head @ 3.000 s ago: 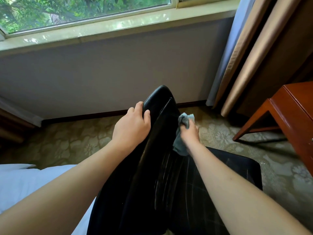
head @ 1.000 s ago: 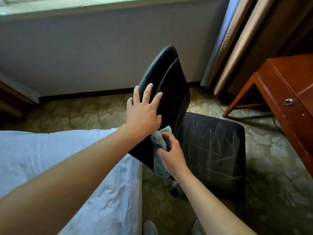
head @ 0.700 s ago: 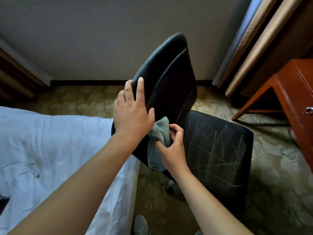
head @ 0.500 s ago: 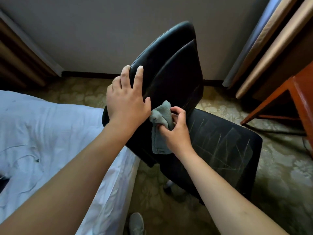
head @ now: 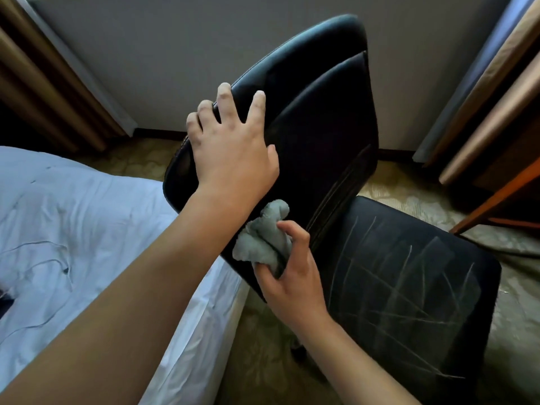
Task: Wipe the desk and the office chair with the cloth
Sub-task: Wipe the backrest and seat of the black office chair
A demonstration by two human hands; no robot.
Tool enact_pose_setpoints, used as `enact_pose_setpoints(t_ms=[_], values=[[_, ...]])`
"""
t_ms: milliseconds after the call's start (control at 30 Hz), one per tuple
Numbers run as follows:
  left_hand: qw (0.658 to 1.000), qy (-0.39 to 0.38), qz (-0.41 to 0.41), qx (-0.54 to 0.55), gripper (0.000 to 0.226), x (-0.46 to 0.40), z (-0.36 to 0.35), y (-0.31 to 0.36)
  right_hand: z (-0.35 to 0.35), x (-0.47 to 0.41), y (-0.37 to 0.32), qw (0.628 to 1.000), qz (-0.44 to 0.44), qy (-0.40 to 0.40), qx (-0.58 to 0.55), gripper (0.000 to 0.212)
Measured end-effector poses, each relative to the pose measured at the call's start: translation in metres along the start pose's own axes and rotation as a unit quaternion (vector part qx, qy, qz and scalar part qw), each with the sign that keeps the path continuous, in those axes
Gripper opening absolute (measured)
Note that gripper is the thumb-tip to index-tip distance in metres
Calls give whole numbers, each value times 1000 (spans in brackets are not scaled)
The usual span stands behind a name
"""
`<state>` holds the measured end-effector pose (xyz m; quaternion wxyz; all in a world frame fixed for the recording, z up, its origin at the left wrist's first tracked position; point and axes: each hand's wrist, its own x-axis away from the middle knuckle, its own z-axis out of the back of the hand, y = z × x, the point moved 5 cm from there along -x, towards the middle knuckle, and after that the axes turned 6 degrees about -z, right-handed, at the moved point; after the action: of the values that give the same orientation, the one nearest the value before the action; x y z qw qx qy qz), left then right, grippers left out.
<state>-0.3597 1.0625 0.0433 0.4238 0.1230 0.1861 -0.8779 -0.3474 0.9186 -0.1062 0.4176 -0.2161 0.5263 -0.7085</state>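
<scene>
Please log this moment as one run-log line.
step: wiping chair backrest | left hand: bracing backrest | right hand: holding cloth against backrest | desk: barely in view

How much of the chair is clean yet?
The black leather seat shows streaky wipe marks, so it looks done. Now the right hand rubs a bunched grey cloth on the black backrest; the left hand steadies it. Whether the desk is done can't be told.

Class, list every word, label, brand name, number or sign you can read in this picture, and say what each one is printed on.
None: no readable text shows anywhere.
The chair, its seat, the cloth, the bed sheet, the curtains and the wall carry no lettering.
The pale lines on the seat are streaks, not writing.
</scene>
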Motion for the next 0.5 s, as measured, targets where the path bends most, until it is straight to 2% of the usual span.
enact_pose_setpoints(t_ms=[67, 267, 500], values=[[1000, 9, -3, -3, 74, -1, -2, 0, 6, -15, 4, 999, 35, 15, 14, 58], [999, 43, -5, -17, 74, -6, -11, 5, 41, -98, 19, 994, 31, 104, -22, 52], [996, 70, 3, -56, 71, -14, -16, 7, 28, -85, 36, 985, 134, 110, -15, 55]])
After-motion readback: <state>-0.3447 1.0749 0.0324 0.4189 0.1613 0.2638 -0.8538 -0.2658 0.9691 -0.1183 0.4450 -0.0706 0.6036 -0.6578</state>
